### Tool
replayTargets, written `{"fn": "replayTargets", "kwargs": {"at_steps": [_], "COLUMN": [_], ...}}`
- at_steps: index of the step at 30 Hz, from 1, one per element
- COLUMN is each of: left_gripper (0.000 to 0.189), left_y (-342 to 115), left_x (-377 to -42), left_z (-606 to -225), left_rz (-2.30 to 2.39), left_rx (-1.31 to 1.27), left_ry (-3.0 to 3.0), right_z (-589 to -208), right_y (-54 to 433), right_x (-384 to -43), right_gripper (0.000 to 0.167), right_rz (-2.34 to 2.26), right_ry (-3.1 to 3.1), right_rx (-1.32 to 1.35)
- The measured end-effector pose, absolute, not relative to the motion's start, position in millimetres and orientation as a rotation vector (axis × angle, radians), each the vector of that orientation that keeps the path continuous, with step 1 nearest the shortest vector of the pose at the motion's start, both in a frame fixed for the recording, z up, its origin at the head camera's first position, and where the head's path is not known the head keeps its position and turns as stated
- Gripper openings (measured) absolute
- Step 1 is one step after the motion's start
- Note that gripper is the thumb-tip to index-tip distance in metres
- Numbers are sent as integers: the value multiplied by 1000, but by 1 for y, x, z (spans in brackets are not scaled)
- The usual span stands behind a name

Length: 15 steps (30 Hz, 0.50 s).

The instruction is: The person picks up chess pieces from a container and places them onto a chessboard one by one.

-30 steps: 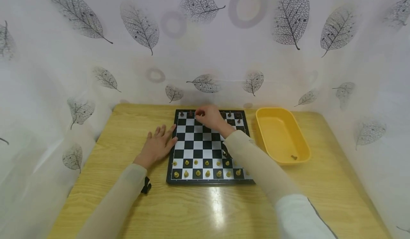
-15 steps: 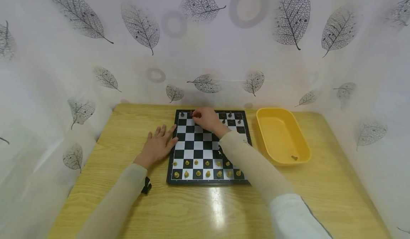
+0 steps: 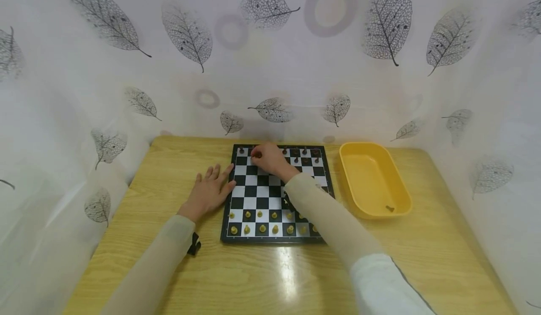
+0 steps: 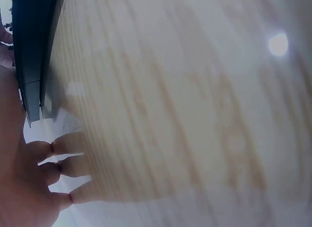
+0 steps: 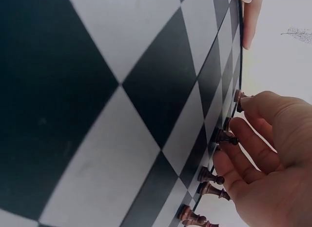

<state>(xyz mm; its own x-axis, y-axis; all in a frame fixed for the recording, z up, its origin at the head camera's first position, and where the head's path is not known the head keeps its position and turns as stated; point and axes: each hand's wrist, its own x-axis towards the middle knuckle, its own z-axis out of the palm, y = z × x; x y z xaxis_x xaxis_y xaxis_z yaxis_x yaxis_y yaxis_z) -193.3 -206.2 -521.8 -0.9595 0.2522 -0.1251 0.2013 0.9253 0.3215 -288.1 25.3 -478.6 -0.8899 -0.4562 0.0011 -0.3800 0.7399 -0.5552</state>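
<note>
My right hand [image 3: 270, 160] is over the far left part of the chessboard [image 3: 263, 191], thumb and forefinger closed together. In the right wrist view they pinch a dark brown chess piece [image 5: 239, 101]; its kind is hidden by the thumb. Other dark pieces stand beneath and beside the fingers, among them a pawn [image 5: 210, 176]. Flat on the table by the board's left edge lies my left hand [image 3: 206, 194], fingers spread, fingertips touching the board's rim. Yellow pieces, including a pawn [image 3: 259, 214], stand in two rows along the near side.
Right of the board is a yellow tray [image 3: 344, 176] with one dark piece [image 3: 390, 208] lying in it. The wooden table [image 3: 253, 277] meets a leaf-printed curtain [image 3: 270, 71] at the back and sides. My right forearm covers the board's near right corner.
My right hand has shifted slightly left and nearer along the far rows, uncovering more dark pieces to its right. The left hand stays put.
</note>
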Motion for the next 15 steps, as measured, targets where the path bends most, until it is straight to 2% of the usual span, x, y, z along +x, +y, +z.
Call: {"fn": "replayTargets", "kwargs": {"at_steps": [15], "left_gripper": [69], "left_y": [-205], "left_x": [-194], "left_z": [-524], "left_rz": [456], "left_rx": [337], "left_ry": [2917], "right_z": [-482], "right_y": [24], "right_x": [-288], "right_gripper": [21], "right_rz": [-807], "right_ry": [2819], "right_rx": [-658]}}
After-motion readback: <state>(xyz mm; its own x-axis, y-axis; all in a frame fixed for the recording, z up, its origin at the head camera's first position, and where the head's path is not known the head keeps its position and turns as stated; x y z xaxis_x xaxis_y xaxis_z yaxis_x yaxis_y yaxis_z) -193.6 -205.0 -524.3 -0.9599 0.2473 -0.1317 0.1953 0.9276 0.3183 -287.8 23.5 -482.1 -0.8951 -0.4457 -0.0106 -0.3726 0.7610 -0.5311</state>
